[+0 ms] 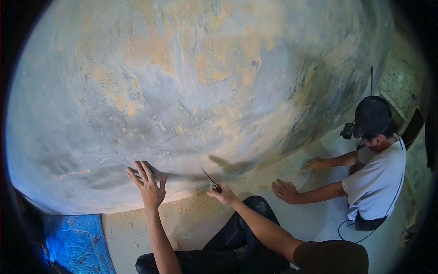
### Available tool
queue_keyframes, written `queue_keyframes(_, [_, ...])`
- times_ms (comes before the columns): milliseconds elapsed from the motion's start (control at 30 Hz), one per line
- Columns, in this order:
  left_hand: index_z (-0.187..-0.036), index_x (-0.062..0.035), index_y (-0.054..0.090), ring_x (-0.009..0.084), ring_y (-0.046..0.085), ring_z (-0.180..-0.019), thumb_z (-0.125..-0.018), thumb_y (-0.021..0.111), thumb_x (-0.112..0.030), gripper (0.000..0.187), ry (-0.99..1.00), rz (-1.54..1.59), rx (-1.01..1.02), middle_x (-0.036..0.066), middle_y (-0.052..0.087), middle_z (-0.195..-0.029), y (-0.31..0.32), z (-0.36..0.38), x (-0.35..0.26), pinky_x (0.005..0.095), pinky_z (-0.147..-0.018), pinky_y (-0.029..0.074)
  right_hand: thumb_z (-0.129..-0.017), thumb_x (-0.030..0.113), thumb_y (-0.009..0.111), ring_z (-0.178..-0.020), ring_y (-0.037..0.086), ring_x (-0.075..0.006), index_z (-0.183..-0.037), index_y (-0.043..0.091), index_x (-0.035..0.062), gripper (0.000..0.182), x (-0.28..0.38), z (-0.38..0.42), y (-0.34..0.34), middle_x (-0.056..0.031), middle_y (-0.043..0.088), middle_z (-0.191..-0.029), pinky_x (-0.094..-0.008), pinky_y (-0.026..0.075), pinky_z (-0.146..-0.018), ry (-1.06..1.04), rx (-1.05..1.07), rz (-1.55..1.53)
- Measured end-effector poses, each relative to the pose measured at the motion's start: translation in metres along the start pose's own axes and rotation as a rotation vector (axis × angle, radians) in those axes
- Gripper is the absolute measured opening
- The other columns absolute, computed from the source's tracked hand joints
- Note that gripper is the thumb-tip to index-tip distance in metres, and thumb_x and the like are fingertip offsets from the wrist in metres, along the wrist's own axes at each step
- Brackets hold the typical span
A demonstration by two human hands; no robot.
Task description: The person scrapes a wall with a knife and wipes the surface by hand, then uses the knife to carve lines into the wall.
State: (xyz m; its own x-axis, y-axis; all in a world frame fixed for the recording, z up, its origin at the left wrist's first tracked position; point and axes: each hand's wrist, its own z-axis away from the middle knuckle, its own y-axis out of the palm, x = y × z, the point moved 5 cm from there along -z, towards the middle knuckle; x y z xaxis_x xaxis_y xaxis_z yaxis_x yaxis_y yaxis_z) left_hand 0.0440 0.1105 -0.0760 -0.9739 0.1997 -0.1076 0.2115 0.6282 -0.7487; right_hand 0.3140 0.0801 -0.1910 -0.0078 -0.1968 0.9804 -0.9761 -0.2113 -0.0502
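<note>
Low on the wall (pixel 182 91), the left hand (pixel 148 182) presses flat with fingers spread, while the right hand (pixel 223 194) grips a scraper (pixel 211 179) whose blade touches the wall's bottom edge.

The left hand (pixel 147 182) is pressing flat against the wall (pixel 191 82) while the right hand (pixel 222 194) is holding a scraper (pixel 210 179) to the wall's bottom edge.

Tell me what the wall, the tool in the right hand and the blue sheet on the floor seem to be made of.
Wall: looks like plaster or cement, matt, with grey paint worn away to yellowish patches and fine cracks.
Tool in the right hand: a thin dark blade, probably metal; too small to be sure.
Blue sheet: seems plastic tarpaulin, slightly shiny and creased.
</note>
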Motion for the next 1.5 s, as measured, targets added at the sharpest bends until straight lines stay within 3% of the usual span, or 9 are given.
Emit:
queue_keyframes(133, [-0.153, 0.0066, 0.016, 0.0548, -0.006, -0.146, -0.094, 0.060, -0.047, 0.091, -0.005, 0.001, 0.004, 0.027, 0.003, -0.162, 0.005, 0.001, 0.000, 0.0640, -0.118, 0.005, -0.083, 0.038, 0.074, -0.049, 0.042, -0.0136, -0.061, 0.050, 0.0069, 0.045, -0.007, -0.002, 0.006, 0.0000, 0.043, -0.051, -0.0363, 0.032, -0.049, 0.099, 0.220, 0.257])
queue_keyframes(467, [-0.154, 0.0063, 0.011, 0.0543, -0.010, -0.145, -0.095, 0.059, -0.048, 0.094, -0.005, 0.028, -0.016, 0.028, -0.001, -0.162, 0.008, 0.002, -0.001, 0.0647, -0.118, 0.003, -0.081, 0.041, 0.076, -0.048, 0.047, -0.0158, -0.061, 0.055, 0.0047, 0.046, -0.029, -0.003, 0.013, -0.0038, 0.047, -0.050, -0.0376, 0.036, -0.049, 0.187, 0.174, 0.213])
queue_keyframes(667, [-0.156, 0.0015, 0.009, 0.0509, -0.006, -0.147, -0.101, 0.051, -0.041, 0.082, -0.066, 0.015, -0.039, 0.024, 0.002, -0.163, -0.003, 0.000, -0.017, 0.0590, -0.120, 0.006, -0.080, 0.049, 0.075, -0.062, 0.057, -0.0272, -0.072, 0.060, 0.0019, 0.050, -0.048, -0.008, 0.008, -0.0125, 0.057, -0.062, -0.0426, 0.043, -0.059, 0.219, 0.169, 0.360])
queue_keyframes(800, [-0.144, 0.0025, 0.042, 0.0451, 0.025, -0.142, -0.103, 0.047, -0.028, 0.052, -0.098, 0.112, -0.296, 0.027, 0.027, -0.156, -0.055, 0.000, -0.074, 0.0550, -0.114, 0.025, -0.081, 0.040, 0.077, -0.052, 0.044, -0.0152, -0.064, 0.051, 0.0045, 0.048, -0.049, -0.005, 0.011, -0.0014, 0.043, -0.055, -0.0374, 0.034, -0.052, 0.080, 0.045, 0.368])
queue_keyframes(867, [-0.115, 0.0025, 0.063, 0.0389, 0.056, -0.112, -0.102, 0.047, -0.027, 0.035, -0.183, 0.244, -0.114, 0.029, 0.059, -0.125, -0.067, 0.001, -0.088, 0.0503, -0.096, 0.043, -0.081, 0.041, 0.077, -0.054, 0.044, -0.0155, -0.065, 0.051, 0.0045, 0.047, -0.046, -0.002, 0.008, -0.0020, 0.043, -0.056, -0.0375, 0.034, -0.052, -0.021, -0.025, 0.362])
queue_keyframes(933, [-0.083, -0.0008, 0.068, 0.0370, 0.066, -0.080, -0.098, 0.054, -0.041, 0.045, -0.428, 0.335, 0.158, 0.023, 0.070, -0.086, -0.081, -0.008, -0.117, 0.0476, -0.073, 0.051, -0.080, 0.039, 0.077, -0.056, 0.044, -0.0151, -0.069, 0.052, 0.0051, 0.044, -0.045, -0.006, 0.006, -0.0022, 0.042, -0.058, -0.0364, 0.035, -0.054, 0.085, 0.104, 0.318])
queue_keyframes(1033, [-0.066, -0.0032, 0.069, 0.0371, 0.066, -0.063, -0.089, 0.062, -0.056, 0.058, -0.373, 0.253, 0.480, 0.020, 0.067, -0.065, -0.055, 0.003, -0.125, 0.0470, -0.061, 0.052, -0.079, 0.039, 0.076, -0.056, 0.044, -0.0155, -0.070, 0.051, 0.0051, 0.043, -0.046, -0.009, 0.008, -0.0024, 0.042, -0.058, -0.0361, 0.036, -0.055, 0.052, 0.111, 0.243])
queue_keyframes(1233, [-0.062, -0.0020, 0.067, 0.0393, 0.066, -0.061, -0.084, 0.067, -0.060, 0.061, -0.413, 0.234, 0.679, 0.020, 0.064, -0.060, -0.002, 0.025, -0.115, 0.0462, -0.062, 0.052, -0.079, 0.037, 0.076, -0.058, 0.046, -0.0189, -0.075, 0.053, 0.0008, 0.043, -0.023, -0.002, 0.009, -0.0060, 0.046, -0.059, -0.0388, 0.039, -0.057, 0.009, 0.063, 0.286])
queue_keyframes(1500, [-0.070, -0.0045, 0.070, 0.0437, 0.065, -0.068, -0.091, 0.063, -0.048, 0.048, -0.400, 0.315, 0.507, 0.022, 0.065, -0.067, 0.011, 0.027, -0.111, 0.0504, -0.064, 0.050, -0.081, 0.034, 0.073, -0.058, 0.048, -0.0213, -0.085, 0.060, -0.0016, 0.038, -0.034, -0.004, 0.008, -0.0088, 0.050, -0.061, -0.0405, 0.041, -0.058, 0.001, 0.015, 0.362])
